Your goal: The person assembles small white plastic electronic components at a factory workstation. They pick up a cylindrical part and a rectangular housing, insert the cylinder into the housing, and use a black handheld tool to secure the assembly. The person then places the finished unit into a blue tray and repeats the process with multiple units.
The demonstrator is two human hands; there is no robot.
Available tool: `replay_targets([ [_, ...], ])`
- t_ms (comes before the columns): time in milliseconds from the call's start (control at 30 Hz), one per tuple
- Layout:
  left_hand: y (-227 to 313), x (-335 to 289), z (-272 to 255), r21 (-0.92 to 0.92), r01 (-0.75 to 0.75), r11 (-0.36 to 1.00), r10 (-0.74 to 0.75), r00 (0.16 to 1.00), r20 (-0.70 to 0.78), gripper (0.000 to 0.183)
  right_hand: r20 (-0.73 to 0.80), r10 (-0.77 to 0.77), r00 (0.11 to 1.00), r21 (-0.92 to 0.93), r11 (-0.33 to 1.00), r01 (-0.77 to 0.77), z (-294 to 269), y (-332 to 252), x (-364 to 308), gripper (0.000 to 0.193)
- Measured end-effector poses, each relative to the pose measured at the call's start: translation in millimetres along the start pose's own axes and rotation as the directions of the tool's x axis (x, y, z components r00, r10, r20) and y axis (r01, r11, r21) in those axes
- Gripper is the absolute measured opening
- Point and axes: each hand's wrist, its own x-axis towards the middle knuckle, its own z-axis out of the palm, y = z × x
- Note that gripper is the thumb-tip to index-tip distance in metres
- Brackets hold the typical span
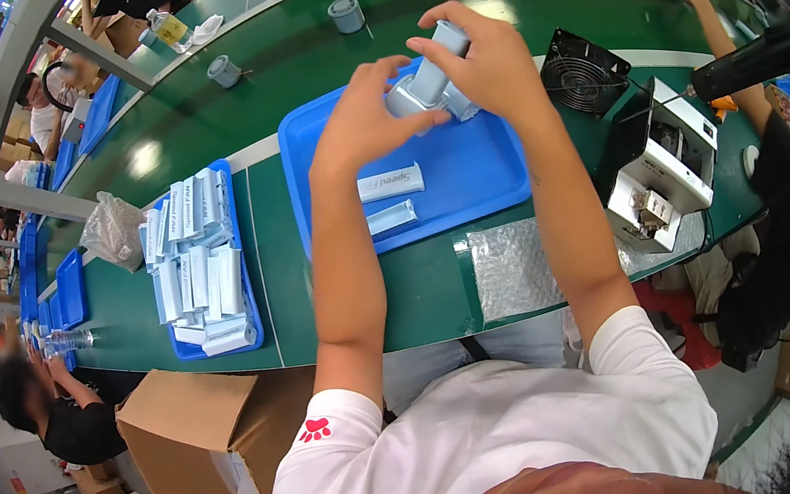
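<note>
My right hand is closed around a light-blue plastic handle, held at a slant over the far part of a blue tray. Beside it, my left hand has thumb and fingers apart, curved about another light-blue piece; whether it touches that piece I cannot tell. Another pale part shows under my right hand, partly hidden. Nearer in the same tray lie a light-blue cover with grey lettering and a slim trough-shaped cover.
To the left, a second blue tray is piled with light-blue covers, a plastic bag beside it. Round parts stand on the green belt. At right are a black fan, an opened white-and-black machine, bubble wrap and another person's arm.
</note>
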Motion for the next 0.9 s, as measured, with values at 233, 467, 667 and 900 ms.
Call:
replay_targets([
  [233, -15.3, 5.1, 9.4, 0.169, -0.066, 0.983, 0.061, 0.997, 0.036, 0.096, 0.018, 0.135, 0.991, -0.148, 0.98, -0.131, 29.7, 42.3, 4.0, 0.033],
  [467, -31.3, 22.0, -5.7, 0.092, 0.028, 0.995, -0.022, 0.998, -0.065, 0.07, -0.104, 0.063, 0.993, -0.281, 0.956, -0.09, 27.4, 57.5, 1.6, 0.033],
  [667, -109.3, 145.6, -5.0, 0.374, 0.219, 0.901, -0.102, 0.946, -0.309, 0.067, 0.042, -0.109, 0.993, -0.121, 0.986, 0.113, 26.6, -0.5, -5.6, 0.031],
  [900, -159.3, 229.3, 8.8, 0.478, 0.361, 0.801, -0.172, 0.903, -0.394, 0.087, 0.767, -0.124, 0.629, -0.122, 0.935, 0.334, 95.3, -13.3, -54.9, 0.03],
])
